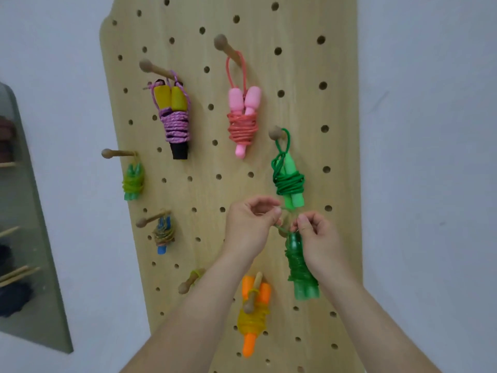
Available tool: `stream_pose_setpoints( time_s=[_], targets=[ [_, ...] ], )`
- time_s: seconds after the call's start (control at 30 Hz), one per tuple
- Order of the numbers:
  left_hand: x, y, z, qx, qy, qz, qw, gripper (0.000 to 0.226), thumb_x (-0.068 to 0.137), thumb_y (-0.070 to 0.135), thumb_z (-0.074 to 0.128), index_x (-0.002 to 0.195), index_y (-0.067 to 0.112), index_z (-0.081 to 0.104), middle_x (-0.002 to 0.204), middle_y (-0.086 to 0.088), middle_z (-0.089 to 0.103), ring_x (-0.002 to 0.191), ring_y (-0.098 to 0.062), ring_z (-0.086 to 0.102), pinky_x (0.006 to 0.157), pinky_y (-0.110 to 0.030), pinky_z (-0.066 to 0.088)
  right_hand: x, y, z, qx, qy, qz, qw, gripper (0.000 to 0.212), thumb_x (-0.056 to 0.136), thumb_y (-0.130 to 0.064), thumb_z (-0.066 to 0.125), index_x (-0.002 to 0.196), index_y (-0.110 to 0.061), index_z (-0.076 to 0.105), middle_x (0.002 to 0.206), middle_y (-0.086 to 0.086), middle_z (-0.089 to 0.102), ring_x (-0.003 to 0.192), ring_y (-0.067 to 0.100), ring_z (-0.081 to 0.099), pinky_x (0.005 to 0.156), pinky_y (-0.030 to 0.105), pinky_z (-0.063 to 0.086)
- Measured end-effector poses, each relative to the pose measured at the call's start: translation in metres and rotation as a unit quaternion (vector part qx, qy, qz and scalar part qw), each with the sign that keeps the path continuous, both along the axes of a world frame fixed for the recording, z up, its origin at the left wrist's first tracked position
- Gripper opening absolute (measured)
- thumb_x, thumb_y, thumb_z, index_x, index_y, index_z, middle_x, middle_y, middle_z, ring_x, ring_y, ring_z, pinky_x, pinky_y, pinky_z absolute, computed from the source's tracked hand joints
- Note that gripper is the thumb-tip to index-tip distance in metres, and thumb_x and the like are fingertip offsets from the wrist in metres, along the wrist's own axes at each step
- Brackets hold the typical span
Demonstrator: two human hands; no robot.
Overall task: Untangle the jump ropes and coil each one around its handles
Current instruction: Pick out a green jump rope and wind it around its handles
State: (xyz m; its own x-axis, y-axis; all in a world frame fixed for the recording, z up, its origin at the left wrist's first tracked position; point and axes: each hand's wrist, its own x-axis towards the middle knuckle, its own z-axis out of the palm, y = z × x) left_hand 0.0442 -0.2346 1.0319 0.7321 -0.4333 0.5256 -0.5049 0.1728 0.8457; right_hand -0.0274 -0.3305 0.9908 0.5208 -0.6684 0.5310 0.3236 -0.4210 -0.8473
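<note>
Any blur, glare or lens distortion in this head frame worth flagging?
Head view: light is soft and even, no glare; the pegboard edges bow from the wide-angle lens; both hands, left and right, and the loop between them are slightly soft; the hung ropes read clearly.

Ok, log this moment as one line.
left hand: pinching rope loop | right hand: pinching loop above green bundle | pegboard: other bundles hung

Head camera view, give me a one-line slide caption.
Both hands loop a coiled green jump rope onto a pegboard of wound ropes.
</note>
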Motion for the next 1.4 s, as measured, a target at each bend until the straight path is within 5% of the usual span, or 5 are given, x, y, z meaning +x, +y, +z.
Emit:
stream_pose_setpoints(
  time_s=[0.17,0.37,0.67,1.0,1.4],
  targets=[
    [0.009,-0.013,-0.004,0.026,0.011,0.001,1.0,0.018,0.083,0.001,0.069,0.081,0.018,0.073,0.073,0.003,0.072,0.065,-0.001,0.065,0.063,-0.013,0.05,0.012,-0.013,-0.007,0.005,0.023,-0.002,1.0,0.026,0.103,-0.022,0.041,0.083,-0.012,0.055,0.073,0.007,0.059,0.062,0.018,0.053,0.059,0.033,0.044],
    [0.024,-0.009,-0.006,0.089,-0.047,-0.007,0.995,0.023,0.083,-0.004,0.066,0.079,0.017,0.072,0.07,0.001,0.07,0.064,-0.004,0.063,0.062,-0.015,0.049,0.018,-0.019,-0.027,-0.073,0.021,0.006,0.997,0.023,0.102,-0.022,0.044,0.083,-0.018,0.056,0.07,-0.005,0.055,0.059,0.0,0.047,0.054,0.013,0.037],
    [0.041,-0.042,-0.019,0.046,-0.068,0.049,0.995,0.021,0.082,0.004,0.071,0.077,0.024,0.073,0.076,0.008,0.072,0.073,-0.003,0.066,0.059,-0.016,0.05,0.049,-0.036,-0.038,-0.08,0.04,-0.078,0.993,0.022,0.101,-0.022,0.046,0.084,-0.018,0.059,0.073,-0.006,0.059,0.065,0.004,0.054,0.054,0.018,0.038],
    [0.063,-0.073,-0.017,0.038,-0.009,0.089,0.995,0.017,0.079,0.01,0.075,0.072,0.025,0.072,0.072,0.005,0.07,0.069,-0.007,0.064,0.07,-0.024,0.056,0.059,-0.053,-0.017,-0.255,0.177,-0.233,0.921,0.036,0.101,-0.031,0.039,0.072,-0.018,0.055,0.059,-0.006,0.051,0.049,0.01,0.044,0.042,0.025,0.021],
    [0.054,-0.034,-0.031,0.099,-0.054,0.04,0.993,0.033,0.09,0.001,0.054,0.093,0.028,0.071,0.086,0.002,0.065,0.078,-0.011,0.06,0.067,-0.025,0.056,0.028,-0.063,0.003,-0.266,0.296,-0.102,0.912,0.045,0.099,-0.042,0.042,0.069,-0.014,0.06,0.06,0.001,0.06,0.057,0.019,0.058,0.05,0.031,0.043]
  ],
)
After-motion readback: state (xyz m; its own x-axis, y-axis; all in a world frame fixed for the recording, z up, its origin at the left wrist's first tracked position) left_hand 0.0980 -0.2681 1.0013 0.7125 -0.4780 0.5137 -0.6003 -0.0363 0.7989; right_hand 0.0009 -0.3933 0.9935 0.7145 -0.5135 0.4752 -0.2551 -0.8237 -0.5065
